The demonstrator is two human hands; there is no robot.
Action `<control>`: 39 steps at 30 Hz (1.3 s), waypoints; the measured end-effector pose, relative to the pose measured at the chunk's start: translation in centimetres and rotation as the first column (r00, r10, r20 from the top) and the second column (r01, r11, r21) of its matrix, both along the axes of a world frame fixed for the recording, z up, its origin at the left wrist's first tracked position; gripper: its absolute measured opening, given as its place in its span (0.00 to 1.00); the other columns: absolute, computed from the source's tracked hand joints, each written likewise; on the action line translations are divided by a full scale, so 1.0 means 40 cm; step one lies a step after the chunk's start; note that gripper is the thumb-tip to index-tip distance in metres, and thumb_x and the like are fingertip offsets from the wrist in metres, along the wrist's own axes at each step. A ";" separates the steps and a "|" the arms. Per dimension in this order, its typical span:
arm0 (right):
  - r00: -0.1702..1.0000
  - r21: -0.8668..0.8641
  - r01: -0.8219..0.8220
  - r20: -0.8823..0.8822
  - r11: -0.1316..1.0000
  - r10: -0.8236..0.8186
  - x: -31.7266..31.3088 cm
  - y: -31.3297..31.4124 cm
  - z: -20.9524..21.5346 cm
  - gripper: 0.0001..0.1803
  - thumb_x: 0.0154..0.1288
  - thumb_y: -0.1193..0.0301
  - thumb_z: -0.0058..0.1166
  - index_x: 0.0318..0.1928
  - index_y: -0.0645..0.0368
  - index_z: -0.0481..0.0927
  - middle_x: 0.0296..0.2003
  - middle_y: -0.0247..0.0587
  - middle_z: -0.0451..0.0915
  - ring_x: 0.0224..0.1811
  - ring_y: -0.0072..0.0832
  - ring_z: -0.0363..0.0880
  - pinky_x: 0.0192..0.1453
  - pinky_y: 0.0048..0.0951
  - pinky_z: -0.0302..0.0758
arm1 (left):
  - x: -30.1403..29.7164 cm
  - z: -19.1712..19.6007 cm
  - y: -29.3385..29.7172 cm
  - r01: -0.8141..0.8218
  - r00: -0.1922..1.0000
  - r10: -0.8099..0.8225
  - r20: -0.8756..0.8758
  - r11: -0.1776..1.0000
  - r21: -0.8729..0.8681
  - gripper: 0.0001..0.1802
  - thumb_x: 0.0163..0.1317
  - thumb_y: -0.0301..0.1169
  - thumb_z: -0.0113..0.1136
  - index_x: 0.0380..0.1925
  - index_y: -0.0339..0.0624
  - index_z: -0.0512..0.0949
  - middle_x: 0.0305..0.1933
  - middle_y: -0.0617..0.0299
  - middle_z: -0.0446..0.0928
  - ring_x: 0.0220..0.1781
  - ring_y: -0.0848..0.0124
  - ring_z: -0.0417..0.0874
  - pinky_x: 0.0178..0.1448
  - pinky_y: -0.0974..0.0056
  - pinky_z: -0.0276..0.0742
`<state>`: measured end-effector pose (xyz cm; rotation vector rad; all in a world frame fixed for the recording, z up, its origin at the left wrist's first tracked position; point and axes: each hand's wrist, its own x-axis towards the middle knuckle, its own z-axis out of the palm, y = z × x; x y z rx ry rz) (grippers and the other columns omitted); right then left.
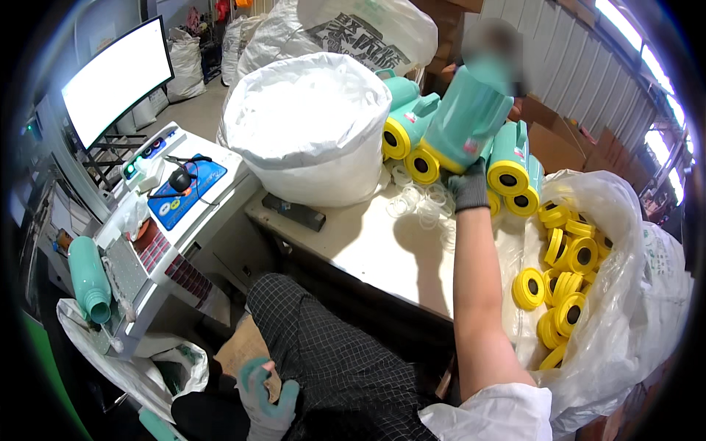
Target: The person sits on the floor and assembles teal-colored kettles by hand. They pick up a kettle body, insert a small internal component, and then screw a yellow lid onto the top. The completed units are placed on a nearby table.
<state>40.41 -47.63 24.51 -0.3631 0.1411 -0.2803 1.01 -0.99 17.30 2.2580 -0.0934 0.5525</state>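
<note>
My right hand (471, 187), in a dark grey glove, reaches over the table and grips a teal thermos-like jug (465, 110) close to its yellow base. The jug leans to the right, its upper end lost in a blurred patch. Around it more teal jugs with handles lie on their sides, such as the jug (509, 158) at the right, their yellow bases facing me. Low beside my lap is my left hand (266, 400), in a light grey and teal glove. Its thumb and fingers are apart and bent, with nothing seen between them.
Yellow round caps (566, 253) fill a clear plastic bag at the right. Clear rings (423, 202) lie on the white table (353, 239) by a dark bar (294, 212). A white sack (309, 147) stands left of the jugs. Farther left are a lit screen (118, 81) and another teal bottle (90, 275).
</note>
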 end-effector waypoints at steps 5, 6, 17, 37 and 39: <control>0.968 -0.028 0.219 -0.118 0.975 -0.221 0.152 -0.040 0.090 0.22 0.80 0.61 0.47 0.68 0.57 0.73 0.62 0.57 0.78 0.55 0.49 0.84 0.53 0.49 0.90 | -0.046 -0.066 -0.050 -0.132 0.987 0.114 -0.110 0.975 -0.177 0.24 0.52 0.23 0.66 0.52 0.38 0.75 0.49 0.54 0.72 0.43 0.63 0.76 0.51 0.57 0.75; 0.956 -0.032 0.235 -0.175 0.971 -0.237 0.160 -0.051 0.086 0.23 0.80 0.63 0.48 0.69 0.57 0.71 0.64 0.58 0.75 0.58 0.48 0.82 0.55 0.48 0.90 | -0.048 -0.076 -0.060 -0.176 0.979 0.143 -0.148 0.955 -0.237 0.24 0.52 0.23 0.66 0.52 0.38 0.75 0.49 0.54 0.72 0.43 0.63 0.76 0.51 0.57 0.75; 0.923 -0.803 -0.132 0.114 0.581 0.368 -0.158 0.370 -0.325 0.17 0.77 0.72 0.52 0.63 0.62 0.76 0.43 0.35 0.79 0.35 0.24 0.77 0.43 0.26 0.79 | -0.191 -0.040 -0.003 -0.324 0.944 0.295 0.144 0.909 0.260 0.25 0.59 0.28 0.73 0.55 0.33 0.77 0.49 0.45 0.80 0.51 0.43 0.82 0.55 0.45 0.79; 0.857 -0.749 0.440 0.186 -0.495 0.480 -0.797 0.837 -0.294 0.26 0.67 0.62 0.65 0.63 0.54 0.78 0.59 0.47 0.76 0.64 0.47 0.71 0.70 0.49 0.67 | -1.048 -0.958 1.108 -0.759 -0.210 0.953 -0.216 -0.019 0.651 0.49 0.74 0.64 0.49 0.78 0.32 0.59 0.68 0.44 0.73 0.66 0.48 0.76 0.72 0.60 0.71; 0.891 -0.773 0.366 0.130 -0.519 0.435 -0.869 0.790 -0.312 0.27 0.67 0.61 0.65 0.63 0.54 0.78 0.58 0.48 0.76 0.63 0.48 0.71 0.70 0.49 0.68 | -0.949 -0.847 1.054 -0.726 -0.300 0.855 -0.423 0.083 0.682 0.45 0.71 0.60 0.59 0.74 0.37 0.64 0.68 0.45 0.71 0.67 0.51 0.76 0.73 0.58 0.69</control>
